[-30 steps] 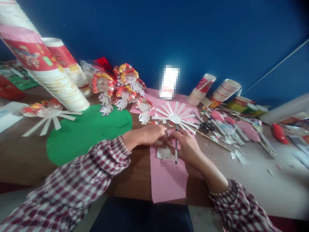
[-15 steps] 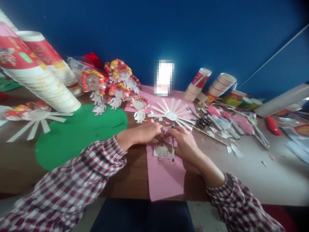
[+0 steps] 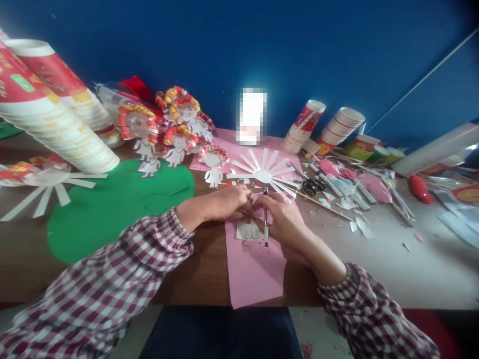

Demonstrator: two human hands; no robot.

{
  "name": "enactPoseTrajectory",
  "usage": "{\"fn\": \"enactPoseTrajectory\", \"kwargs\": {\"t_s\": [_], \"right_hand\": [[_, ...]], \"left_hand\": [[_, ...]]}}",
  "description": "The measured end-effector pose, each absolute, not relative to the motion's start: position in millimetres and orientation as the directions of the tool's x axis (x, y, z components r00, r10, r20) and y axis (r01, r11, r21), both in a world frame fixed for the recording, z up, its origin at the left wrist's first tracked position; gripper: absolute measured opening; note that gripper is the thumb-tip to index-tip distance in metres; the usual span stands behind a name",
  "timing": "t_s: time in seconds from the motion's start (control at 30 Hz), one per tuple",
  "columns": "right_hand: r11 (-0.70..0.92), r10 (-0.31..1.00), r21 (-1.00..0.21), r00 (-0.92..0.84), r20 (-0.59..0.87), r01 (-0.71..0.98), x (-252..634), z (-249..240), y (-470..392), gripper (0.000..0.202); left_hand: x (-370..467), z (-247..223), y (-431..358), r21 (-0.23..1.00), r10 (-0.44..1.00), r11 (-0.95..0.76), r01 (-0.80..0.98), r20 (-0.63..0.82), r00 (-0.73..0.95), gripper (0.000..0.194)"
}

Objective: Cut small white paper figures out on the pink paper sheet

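A pen (image 3: pixel 266 234) lies across the fingers of my right hand (image 3: pixel 282 214), which are closed around it. My left hand (image 3: pixel 228 203) is closed too, and its fingertips meet those of the right hand. What the left fingers pinch is hidden. Just below the fingertips, a small white paper piece (image 3: pixel 245 232) with a dark drawn outline shows partly. Under both hands lies a pink sheet (image 3: pixel 258 281), and some dark lines are drawn on it below the white piece.
White paper strips fan from a round centre (image 3: pixel 263 175) beyond my hands. Black-handled scissors (image 3: pixel 313 186), a wooden stick (image 3: pixel 325 205) and paper scraps lie right. Left are a green sheet (image 3: pixel 112 224), paper figures (image 3: pixel 175 149) and stacked cups (image 3: pixel 86 149). More cups (image 3: pixel 342 129) stand at the back right.
The whole view has shifted slightly, so everything appears a little higher and further left. Both hands keep nearly the same pose over the papers, with the pen still in the right.
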State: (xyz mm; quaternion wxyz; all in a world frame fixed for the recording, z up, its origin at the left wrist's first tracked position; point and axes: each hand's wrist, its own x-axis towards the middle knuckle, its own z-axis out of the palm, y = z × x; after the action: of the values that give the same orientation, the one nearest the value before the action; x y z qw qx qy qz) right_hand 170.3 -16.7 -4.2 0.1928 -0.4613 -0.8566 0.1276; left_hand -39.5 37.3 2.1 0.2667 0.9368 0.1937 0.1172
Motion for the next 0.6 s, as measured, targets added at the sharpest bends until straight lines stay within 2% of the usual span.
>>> {"fn": "enactPoseTrajectory", "kwargs": {"t_s": [0.3,0.6], "right_hand": [[0.533,0.845,-0.398,-0.493,0.207,0.747,170.3,-3.6,-17.1,0.019],[0.533,0.845,-0.405,-0.491,0.211,0.743,169.9,-4.5,-16.9,0.018]], "left_hand": [[-40.8,-6.9,41.0,0.612,0.461,-0.727,0.312,0.098,0.882,0.021],[-40.2,-1.8,40.4,0.627,0.464,-0.711,0.319,0.077,0.882,0.024]]}}
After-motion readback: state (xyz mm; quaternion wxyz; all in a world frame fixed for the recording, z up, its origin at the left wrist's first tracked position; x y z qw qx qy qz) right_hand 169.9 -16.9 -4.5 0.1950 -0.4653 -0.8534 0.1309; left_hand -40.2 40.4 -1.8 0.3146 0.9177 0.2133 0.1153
